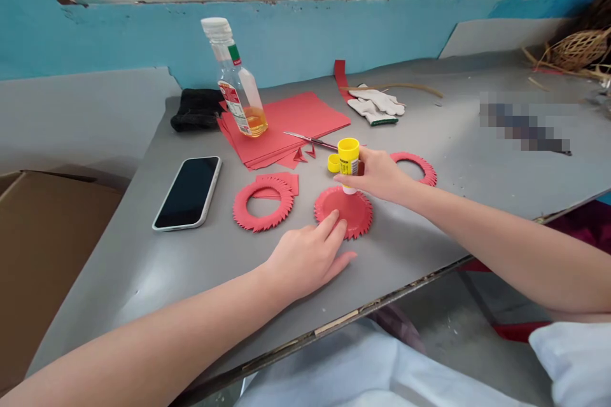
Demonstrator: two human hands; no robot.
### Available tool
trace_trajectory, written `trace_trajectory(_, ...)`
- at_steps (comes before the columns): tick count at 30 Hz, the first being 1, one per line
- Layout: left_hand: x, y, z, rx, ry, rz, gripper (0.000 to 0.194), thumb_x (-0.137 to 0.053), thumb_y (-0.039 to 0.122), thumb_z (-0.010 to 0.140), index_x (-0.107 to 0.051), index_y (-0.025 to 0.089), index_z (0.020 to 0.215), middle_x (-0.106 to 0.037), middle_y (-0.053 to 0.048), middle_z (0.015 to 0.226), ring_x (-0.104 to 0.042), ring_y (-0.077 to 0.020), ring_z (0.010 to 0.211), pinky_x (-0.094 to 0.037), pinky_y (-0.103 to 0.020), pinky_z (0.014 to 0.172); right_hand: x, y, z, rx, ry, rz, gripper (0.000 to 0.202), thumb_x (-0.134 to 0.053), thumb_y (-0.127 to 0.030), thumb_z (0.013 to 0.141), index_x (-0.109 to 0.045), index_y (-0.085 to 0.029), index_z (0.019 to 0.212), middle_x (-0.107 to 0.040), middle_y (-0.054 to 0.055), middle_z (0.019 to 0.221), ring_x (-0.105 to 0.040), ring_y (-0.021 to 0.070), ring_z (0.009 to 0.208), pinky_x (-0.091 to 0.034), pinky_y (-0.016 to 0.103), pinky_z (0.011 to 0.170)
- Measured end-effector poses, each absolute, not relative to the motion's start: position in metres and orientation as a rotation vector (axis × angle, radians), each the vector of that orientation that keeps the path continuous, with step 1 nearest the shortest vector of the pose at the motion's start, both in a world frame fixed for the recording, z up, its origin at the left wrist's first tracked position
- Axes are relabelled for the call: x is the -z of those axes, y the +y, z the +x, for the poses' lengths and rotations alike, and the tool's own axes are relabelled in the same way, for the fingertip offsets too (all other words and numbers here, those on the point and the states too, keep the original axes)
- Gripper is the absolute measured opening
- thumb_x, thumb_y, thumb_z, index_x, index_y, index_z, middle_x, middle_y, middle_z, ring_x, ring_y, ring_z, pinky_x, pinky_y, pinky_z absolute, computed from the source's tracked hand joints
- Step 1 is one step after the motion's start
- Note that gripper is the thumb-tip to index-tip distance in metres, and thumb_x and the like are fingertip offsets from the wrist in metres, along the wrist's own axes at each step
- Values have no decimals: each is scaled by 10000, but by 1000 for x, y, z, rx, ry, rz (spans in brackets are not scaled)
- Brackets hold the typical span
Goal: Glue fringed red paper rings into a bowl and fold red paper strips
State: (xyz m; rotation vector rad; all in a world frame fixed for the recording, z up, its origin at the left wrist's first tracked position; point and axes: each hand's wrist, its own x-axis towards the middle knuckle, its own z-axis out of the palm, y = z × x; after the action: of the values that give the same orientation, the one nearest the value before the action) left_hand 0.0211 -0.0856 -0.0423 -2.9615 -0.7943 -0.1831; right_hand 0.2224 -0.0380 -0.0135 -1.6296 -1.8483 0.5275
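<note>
My right hand (380, 173) is closed round a yellow glue stick (349, 156), held upside down with its white tip on the far edge of a red paper disc (351, 208) with a toothed rim. Flat on the near left part of that disc rest the outstretched fingers of my left hand (312, 251). A yellow cap (333, 163) stands just left of the glue stick. To the left lies a toothed red paper ring (258, 216), partly over small red paper pieces (287, 183). Another red ring (424, 168) shows behind my right wrist, partly hidden.
Scissors (310, 139) lie at the edge of a red paper stack (305, 114), on which a glass bottle (243, 98) stands. A phone (188, 194) is at the left, a black cloth item (196, 109) behind it. White gloves (376, 103) lie farther back.
</note>
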Motion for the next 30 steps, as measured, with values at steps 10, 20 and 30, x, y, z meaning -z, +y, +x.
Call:
trace_trajectory(10,45,-85,21,179,-808,-2977,423,-321,413,916,-460,138,1206,-502,-94,1279,-644,-190,801,-473,-269,533,10,-62,234,-493,-1894,-1661,197,-621,-380,684,-526,-224,759,-532,-41,584,-471,124,520,-343,270,518)
trace_trajectory(20,45,-85,21,204,-817,-2957,411,-317,400,916,-477,141,1193,-512,-95,1265,-647,-184,784,-480,-259,540,8,-48,221,-513,-1972,-1586,227,-633,-373,675,-539,-205,794,-543,-28,657,-486,127,593,-344,264,563)
trace_trajectory(30,45,-83,21,210,-812,-2955,406,-302,385,919,-492,145,1186,-504,-77,1280,-645,-181,789,-499,-277,554,7,-44,212,-564,-2043,-1484,217,-635,-344,672,-533,-208,806,-540,-41,640,-469,111,564,-342,248,550)
